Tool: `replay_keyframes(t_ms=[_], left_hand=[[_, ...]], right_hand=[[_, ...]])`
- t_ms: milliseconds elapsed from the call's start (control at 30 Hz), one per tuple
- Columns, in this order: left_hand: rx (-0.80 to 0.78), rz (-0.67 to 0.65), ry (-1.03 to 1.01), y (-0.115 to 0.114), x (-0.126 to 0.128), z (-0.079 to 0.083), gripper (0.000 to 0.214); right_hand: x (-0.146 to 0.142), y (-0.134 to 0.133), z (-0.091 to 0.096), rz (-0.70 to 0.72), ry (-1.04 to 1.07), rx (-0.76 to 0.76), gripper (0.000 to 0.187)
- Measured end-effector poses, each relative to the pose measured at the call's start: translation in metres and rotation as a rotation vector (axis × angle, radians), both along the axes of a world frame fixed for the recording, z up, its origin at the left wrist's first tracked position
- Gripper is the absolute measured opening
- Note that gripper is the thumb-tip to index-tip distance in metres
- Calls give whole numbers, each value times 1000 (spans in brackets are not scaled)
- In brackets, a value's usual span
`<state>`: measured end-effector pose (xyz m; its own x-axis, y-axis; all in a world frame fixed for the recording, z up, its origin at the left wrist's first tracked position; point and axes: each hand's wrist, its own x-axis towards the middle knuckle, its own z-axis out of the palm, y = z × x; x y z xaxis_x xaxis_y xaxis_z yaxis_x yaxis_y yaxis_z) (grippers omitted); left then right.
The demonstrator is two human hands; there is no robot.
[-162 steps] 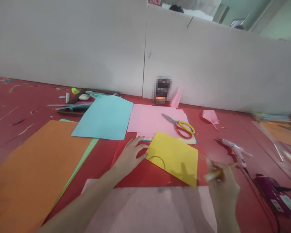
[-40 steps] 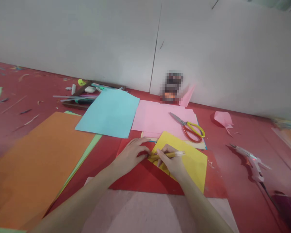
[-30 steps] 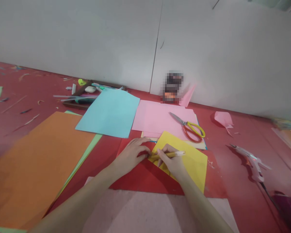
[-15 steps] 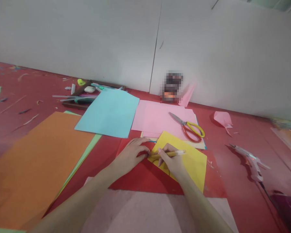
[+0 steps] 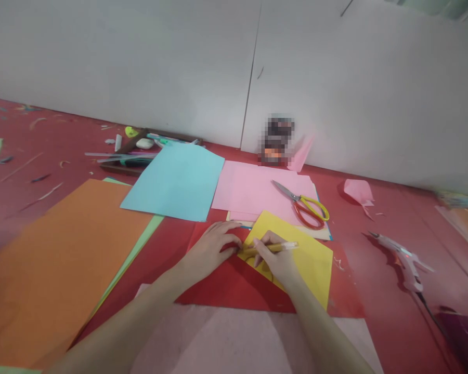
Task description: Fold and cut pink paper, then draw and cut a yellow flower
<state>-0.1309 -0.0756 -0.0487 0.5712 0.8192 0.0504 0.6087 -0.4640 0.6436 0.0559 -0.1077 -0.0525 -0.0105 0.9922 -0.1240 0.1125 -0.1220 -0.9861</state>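
Note:
A yellow paper sheet (image 5: 310, 259) lies on a red sheet (image 5: 234, 285) in front of me. My right hand (image 5: 276, 259) is closed around a yellowish pen (image 5: 275, 248), whose tip rests at the yellow sheet's left corner. My left hand (image 5: 210, 249) lies flat with fingers spread on the red sheet, its fingertips pressing the yellow sheet's left edge beside the pen.
Red-and-yellow scissors (image 5: 306, 205) lie on a pink sheet (image 5: 253, 189). A blue sheet (image 5: 177, 179), a large orange sheet (image 5: 58, 259), a glue gun (image 5: 401, 257) at the right, a folded pink scrap (image 5: 359, 191) and a tray of tools (image 5: 136, 153) surround the work. A white wall (image 5: 234, 72) stands behind.
Since 5.4 s ago my right hand came from the right with the pen to the yellow sheet's left corner. Over the last second both hands have barely moved.

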Motion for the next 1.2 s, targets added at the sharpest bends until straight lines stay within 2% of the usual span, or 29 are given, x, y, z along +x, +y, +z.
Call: replay_keyframes(t_ms=[167,400,600,1200], left_hand=[[15,-3,-3,1,-1,0,17],[6,1,1,1,-1,-1,18],[8,2,-1,1,0,0,17],[-11,8,-2,0,0,1,17]], right_hand=[[1,0,3,-34,-59,20,29],[-1,-1,0,12,7,-4,29],[0,-1,1,-36,-44,-5,28],[0,-1,2,-48,-43,-3,32]])
